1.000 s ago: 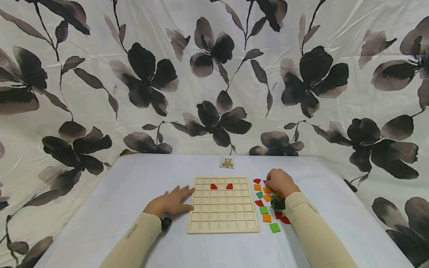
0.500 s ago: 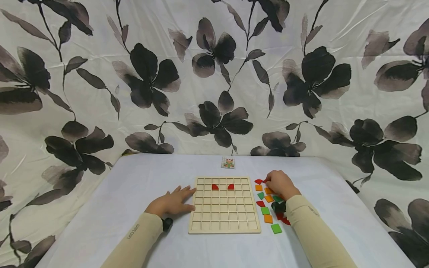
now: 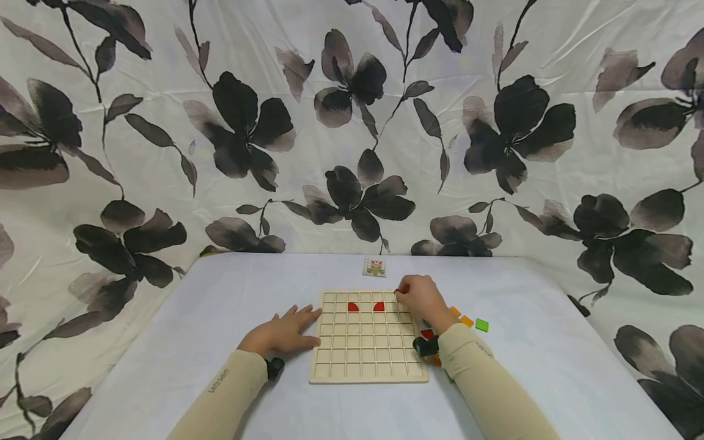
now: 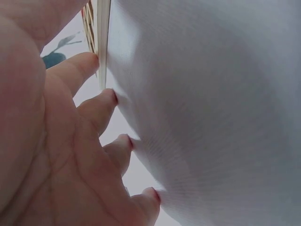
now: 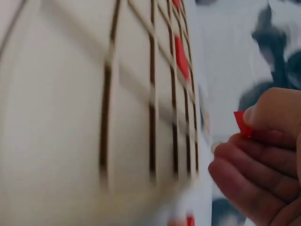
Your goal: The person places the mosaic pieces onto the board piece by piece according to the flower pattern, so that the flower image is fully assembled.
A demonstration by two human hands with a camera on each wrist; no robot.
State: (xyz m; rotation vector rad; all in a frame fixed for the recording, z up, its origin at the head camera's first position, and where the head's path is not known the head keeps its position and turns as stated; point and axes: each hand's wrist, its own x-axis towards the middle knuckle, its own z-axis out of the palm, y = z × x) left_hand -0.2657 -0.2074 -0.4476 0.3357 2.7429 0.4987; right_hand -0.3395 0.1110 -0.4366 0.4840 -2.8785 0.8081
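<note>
A wooden grid board (image 3: 368, 342) lies on the white table, with two red quarter-round pieces (image 3: 353, 307) in cells of its second row. The left hand (image 3: 283, 332) has its fingers spread, fingertips touching the board's left edge; the left wrist view shows the same hand (image 4: 80, 127) at that edge (image 4: 102, 42). Over the board's far right corner, the right hand (image 3: 423, 299) pinches a red piece. In the right wrist view this red piece (image 5: 242, 124) is between thumb and fingers of the right hand (image 5: 268, 150), above the board (image 5: 61, 117).
A small patterned card (image 3: 374, 267) lies behind the board. Right of the board are loose coloured pieces, among them a green square (image 3: 481, 325) and an orange one (image 3: 467, 321), partly covered by the right arm. A flowered cloth (image 3: 352, 122) hangs behind the table.
The right hand has moved left from the loose pieces to the board's far right corner, carrying a red piece. The left hand keeps its place at the board's edge.
</note>
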